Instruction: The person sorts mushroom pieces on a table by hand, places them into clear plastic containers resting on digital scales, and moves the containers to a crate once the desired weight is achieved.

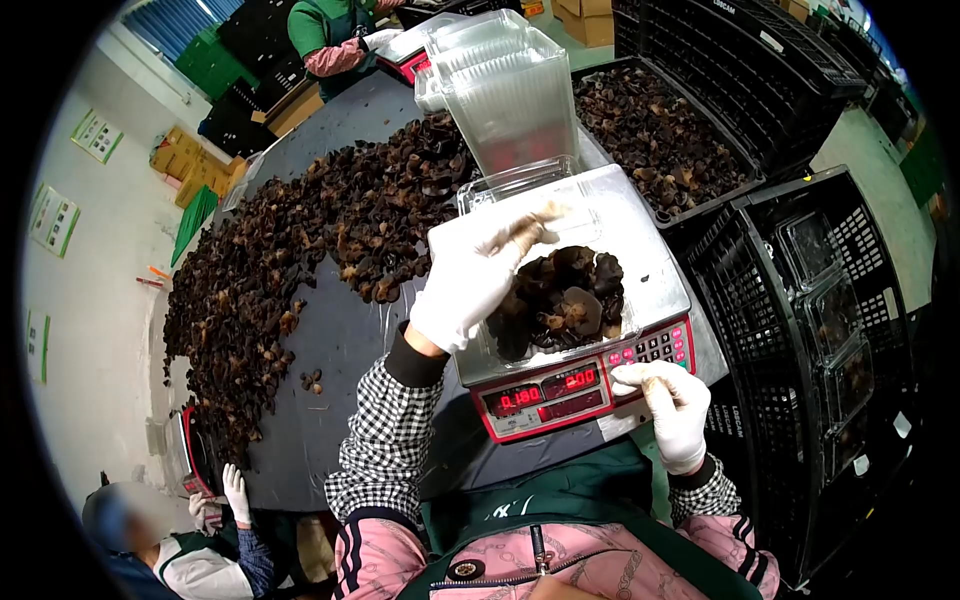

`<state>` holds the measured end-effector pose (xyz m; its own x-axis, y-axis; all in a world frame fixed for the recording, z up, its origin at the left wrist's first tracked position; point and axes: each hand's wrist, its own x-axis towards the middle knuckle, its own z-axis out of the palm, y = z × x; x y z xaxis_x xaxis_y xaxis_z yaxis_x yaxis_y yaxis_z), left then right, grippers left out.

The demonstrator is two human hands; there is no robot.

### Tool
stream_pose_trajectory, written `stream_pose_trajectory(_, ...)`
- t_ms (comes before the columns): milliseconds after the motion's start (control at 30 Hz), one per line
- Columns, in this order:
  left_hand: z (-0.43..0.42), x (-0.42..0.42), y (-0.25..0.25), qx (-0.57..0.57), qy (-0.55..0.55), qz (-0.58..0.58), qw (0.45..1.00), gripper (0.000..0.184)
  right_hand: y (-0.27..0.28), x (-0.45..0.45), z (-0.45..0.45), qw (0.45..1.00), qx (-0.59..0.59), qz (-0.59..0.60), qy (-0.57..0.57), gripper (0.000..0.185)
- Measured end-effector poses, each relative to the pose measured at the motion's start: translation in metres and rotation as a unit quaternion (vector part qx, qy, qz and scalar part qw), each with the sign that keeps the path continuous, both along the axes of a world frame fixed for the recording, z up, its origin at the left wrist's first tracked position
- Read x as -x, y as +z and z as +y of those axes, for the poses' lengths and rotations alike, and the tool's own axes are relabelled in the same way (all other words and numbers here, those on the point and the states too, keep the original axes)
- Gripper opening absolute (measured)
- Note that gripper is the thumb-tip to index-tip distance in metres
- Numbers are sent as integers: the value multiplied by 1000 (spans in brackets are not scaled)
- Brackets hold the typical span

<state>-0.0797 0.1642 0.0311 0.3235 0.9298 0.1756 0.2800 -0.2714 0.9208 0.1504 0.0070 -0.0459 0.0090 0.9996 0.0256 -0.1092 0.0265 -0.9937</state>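
A red-framed digital scale [598, 398] stands before me with red digits lit. On its metal plate [655, 265] sits a clear plastic box holding dark wood ear mushrooms [575, 305]. My left hand [468, 285], in a white glove, reaches over the box's left side with fingers stretched out above the mushrooms; its fingertips look brown-stained. The clear box lid [520, 185] stands up behind. At the scale's front right, my gloved right hand [675, 410] has its fingers bent together, tips close to the keypad [650, 350]; whether they touch it I cannot tell.
A tall stack of clear boxes [505, 90] stands behind the scale. Loose mushrooms [340, 215] cover much of the grey table [340, 385]. To the right are a crate of mushrooms [665, 135] and a black crate [750, 300] with packed boxes. Co-workers [215, 560] [325, 45] are at the left and back.
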Motion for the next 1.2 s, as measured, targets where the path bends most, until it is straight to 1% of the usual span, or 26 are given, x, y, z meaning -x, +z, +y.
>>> stream_pose_trajectory(67,16,10,0,-63,63,4,996,28,-1,-3,-1,1000,0,-7,-13,23)
stream_pose_trajectory(100,34,23,-17,-53,100,-60,992,29,-1,-4,0,1000,-2,-9,-19,23)
stream_pose_trajectory(133,44,31,-23,-3,153,-99,983,30,-2,-4,0,999,-10,-8,-36,23)
stream_pose_trajectory(167,62,51,-45,-54,198,35,978,31,-1,-5,0,999,-9,-12,-51,23)
stream_pose_trajectory(200,76,67,-67,-104,238,167,951,32,1,-6,1,998,-9,-16,-67,24)
stream_pose_trajectory(267,73,68,-75,-49,212,123,968,33,-4,-10,3,995,-27,-28,-90,24)
stream_pose_trajectory(333,61,66,-73,-101,199,120,967,29,1,-11,5,993,-36,-54,-102,25)
stream_pose_trajectory(400,42,67,-64,-132,205,149,958,27,-1,-10,5,992,-37,-31,-118,25)
stream_pose_trajectory(467,28,81,-67,-139,246,137,949,26,2,-12,3,992,-39,-55,-107,25)
stream_pose_trajectory(500,22,92,-70,-160,260,152,940,27,2,-13,3,992,-37,-58,-105,25)
stream_pose_trajectory(533,21,105,-85,-124,278,101,947,28,1,-14,2,992,-33,-61,-105,25)
stream_pose_trajectory(600,10,109,-82,-73,270,96,955,27,-7,-16,2,992,-36,-57,-107,24)
stream_pose_trajectory(667,9,107,-77,-83,235,124,960,27,-9,-14,3,992,-34,-56,-105,25)
stream_pose_trajectory(700,15,100,-74,-64,231,86,967,28,-3,-10,3,994,-14,-45,-98,25)
stream_pose_trajectory(733,21,93,-72,-44,227,47,972,30,0,-5,4,994,-23,-47,-97,25)
stream_pose_trajectory(800,44,84,-78,-93,238,101,961,37,-9,-4,9,990,-70,-65,-102,25)
stream_pose_trajectory(867,69,74,-82,-68,264,163,948,50,-6,-2,8,989,-68,-63,-113,24)
stream_pose_trajectory(900,74,68,-73,-36,272,201,940,60,-5,-2,6,989,-65,-64,-119,24)
stream_pose_trajectory(933,75,61,-65,-17,265,238,934,66,-5,-2,4,988,-60,-65,-126,25)
stream_pose_trajectory(1000,81,58,-66,-37,239,292,925,68,-8,-4,-2,990,-42,-49,-129,25)
stream_pose_trajectory(1033,88,59,-73,-47,237,285,927,70,-9,-5,-5,990,-27,-42,-129,25)
stream_pose_trajectory(1067,90,57,-71,-84,261,247,929,69,-8,-5,-7,991,-12,-35,-129,25)
stream_pose_trajectory(1100,88,56,-70,-58,265,147,951,69,-5,-4,-9,992,1,-17,-128,25)
stream_pose_trajectory(1133,86,55,-69,-31,267,45,962,70,-8,-6,-9,990,-13,-42,-136,26)
stream_pose_trajectory(1167,78,55,-59,-4,226,-122,967,71,-13,-9,-6,987,-27,-66,-146,26)
stream_pose_trajectory(1200,65,54,-46,2,192,-192,962,68,-16,-11,-3,983,-41,-90,-156,26)
